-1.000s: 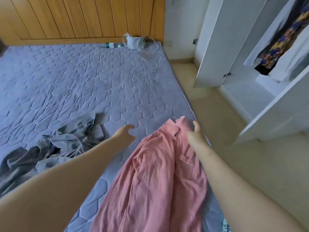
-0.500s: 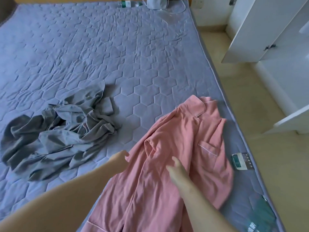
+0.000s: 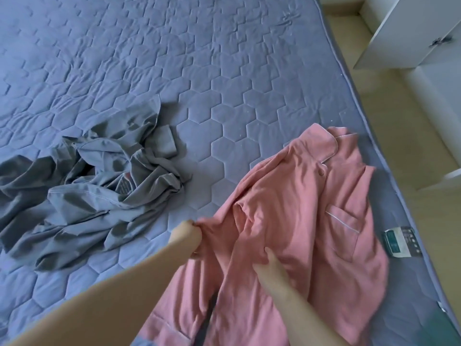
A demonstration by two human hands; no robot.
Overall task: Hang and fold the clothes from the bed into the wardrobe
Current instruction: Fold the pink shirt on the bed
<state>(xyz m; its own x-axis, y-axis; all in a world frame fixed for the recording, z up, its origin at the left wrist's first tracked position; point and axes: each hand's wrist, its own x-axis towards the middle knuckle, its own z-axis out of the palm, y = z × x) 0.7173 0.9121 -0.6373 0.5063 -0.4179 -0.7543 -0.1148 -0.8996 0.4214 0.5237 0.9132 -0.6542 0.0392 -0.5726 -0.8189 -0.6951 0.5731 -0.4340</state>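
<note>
While the left hand [image 3: 188, 236] pinches the pink button-up pyjama shirt's [image 3: 299, 221] edge to spread it, right hand [image 3: 270, 267] clutches its middle

Left hand [image 3: 187, 238] fisted, fingers gripping; right hand [image 3: 270, 267] fingers curled, pinching.

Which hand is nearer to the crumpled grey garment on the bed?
Left. The left hand grips the pink shirt's edge right beside the grey garment; the right hand is further off, on the shirt's middle.
</note>
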